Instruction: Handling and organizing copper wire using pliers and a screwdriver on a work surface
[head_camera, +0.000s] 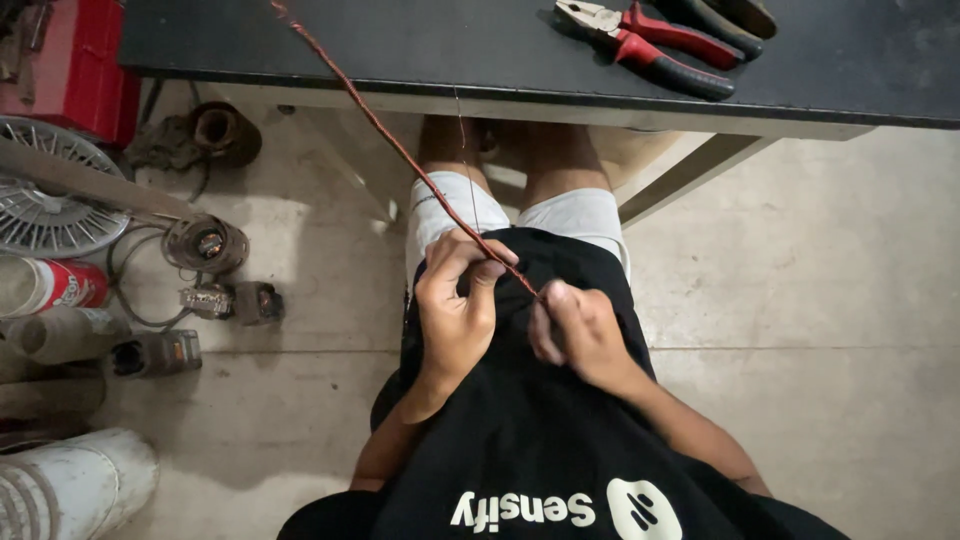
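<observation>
A thin reddish copper wire (390, 140) runs taut from the dark table top at upper left down to my lap. My left hand (455, 305) pinches it between thumb and fingers. My right hand (580, 330) grips the wire's lower end just beside the left, the two hands nearly touching. Both rest over my black shirt and white shorts, below the table edge.
Red-handled pliers (640, 40) lie on the black table (420, 50) at top right. On the concrete floor at left lie a fan guard (45, 205), several small motors and coils (205, 245), a red can (60, 285) and a white bucket (70, 485).
</observation>
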